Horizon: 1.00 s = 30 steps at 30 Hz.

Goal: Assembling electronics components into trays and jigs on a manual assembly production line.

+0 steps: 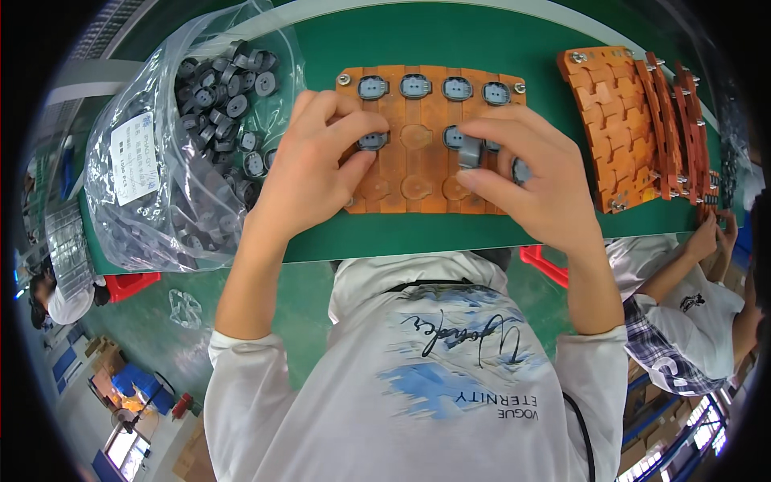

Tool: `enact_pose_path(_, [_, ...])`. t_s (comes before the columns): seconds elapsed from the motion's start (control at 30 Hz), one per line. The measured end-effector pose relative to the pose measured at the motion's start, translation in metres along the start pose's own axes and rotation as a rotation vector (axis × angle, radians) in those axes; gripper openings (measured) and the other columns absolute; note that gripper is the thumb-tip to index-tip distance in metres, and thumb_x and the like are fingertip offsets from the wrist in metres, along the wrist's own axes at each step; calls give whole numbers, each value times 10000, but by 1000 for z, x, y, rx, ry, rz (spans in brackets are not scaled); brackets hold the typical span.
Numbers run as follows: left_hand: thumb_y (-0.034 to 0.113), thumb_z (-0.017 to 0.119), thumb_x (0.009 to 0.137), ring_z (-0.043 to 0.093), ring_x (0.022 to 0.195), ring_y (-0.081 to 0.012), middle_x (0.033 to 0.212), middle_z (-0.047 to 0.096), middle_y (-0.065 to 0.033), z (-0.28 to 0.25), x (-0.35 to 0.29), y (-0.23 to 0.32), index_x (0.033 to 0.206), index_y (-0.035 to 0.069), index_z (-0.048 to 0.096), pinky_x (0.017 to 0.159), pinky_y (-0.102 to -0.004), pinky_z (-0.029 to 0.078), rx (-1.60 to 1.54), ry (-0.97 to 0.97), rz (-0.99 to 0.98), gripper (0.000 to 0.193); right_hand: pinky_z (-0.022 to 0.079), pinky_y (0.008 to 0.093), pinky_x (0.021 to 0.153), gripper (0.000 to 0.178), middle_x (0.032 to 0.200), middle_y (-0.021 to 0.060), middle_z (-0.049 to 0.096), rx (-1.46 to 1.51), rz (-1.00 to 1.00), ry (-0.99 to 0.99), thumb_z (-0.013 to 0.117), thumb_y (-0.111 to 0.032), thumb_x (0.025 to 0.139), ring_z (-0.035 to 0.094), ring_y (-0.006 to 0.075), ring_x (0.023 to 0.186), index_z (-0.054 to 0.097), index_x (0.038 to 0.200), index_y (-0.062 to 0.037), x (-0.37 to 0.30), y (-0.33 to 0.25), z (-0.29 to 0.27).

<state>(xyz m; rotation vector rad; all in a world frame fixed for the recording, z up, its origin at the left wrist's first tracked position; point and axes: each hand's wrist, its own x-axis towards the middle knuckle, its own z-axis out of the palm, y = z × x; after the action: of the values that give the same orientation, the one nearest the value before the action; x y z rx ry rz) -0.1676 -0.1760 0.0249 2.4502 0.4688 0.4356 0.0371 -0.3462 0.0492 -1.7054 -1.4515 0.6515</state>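
An orange jig plate (422, 173) with round pockets lies on the green table (450, 40). Several grey round parts (414, 86) sit in its top row. My left hand (309, 165) presses a grey part (371, 141) into a second-row pocket with thumb and fingers. My right hand (526, 173) pinches another grey part (470, 151) over the plate's right side, with more grey parts tucked under its fingers.
A clear plastic bag (173, 145) full of grey parts lies at the left of the table. A stack of orange jig plates (642, 120) stands at the right. Another person's hands (715, 233) work at the right edge. Red stools (128, 283) stand below the table.
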Motion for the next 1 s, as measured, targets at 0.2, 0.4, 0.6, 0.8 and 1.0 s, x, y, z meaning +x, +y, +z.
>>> enact_pose_path(0.2, [-27,737,731,532,988,-316,1022,597,-96,-1,1,-1,1046,72,676,854,-390,490,-95,-14,-31,336,519,360,677,331,1021,72,596,-485,-192,-143,710,-115,838,625,246,783,688,1168,-129,32,-1,22])
enact_pose_path(0.4, [-38,706,738,541,998,-307,1021,611,-88,2,-2,0,1047,70,680,854,-385,491,-22,13,9,329,530,394,694,366,1020,65,572,-518,-173,-209,709,-155,844,640,272,844,656,1206,-138,40,-3,30])
enact_pose_path(0.6, [-43,707,725,548,994,-301,1014,620,-80,2,4,5,1050,70,685,838,-383,496,37,14,23,344,525,413,696,312,994,88,574,-597,-45,-150,724,-219,839,643,290,839,649,1110,-84,37,-7,36])
enact_pose_path(0.8, [25,743,751,534,1013,-317,1040,599,-108,-2,-1,-3,1050,43,683,880,-403,487,-6,0,-36,305,517,412,690,273,972,84,575,-613,-145,-225,727,-232,832,644,288,815,646,1035,-68,44,-5,31])
enact_pose_path(1.0, [52,773,746,554,999,-317,1018,628,-98,-11,-5,-5,1088,57,703,857,-399,496,32,33,1,349,506,394,690,273,962,76,572,-610,-207,-242,727,-209,835,637,278,802,668,1063,-71,45,-2,26])
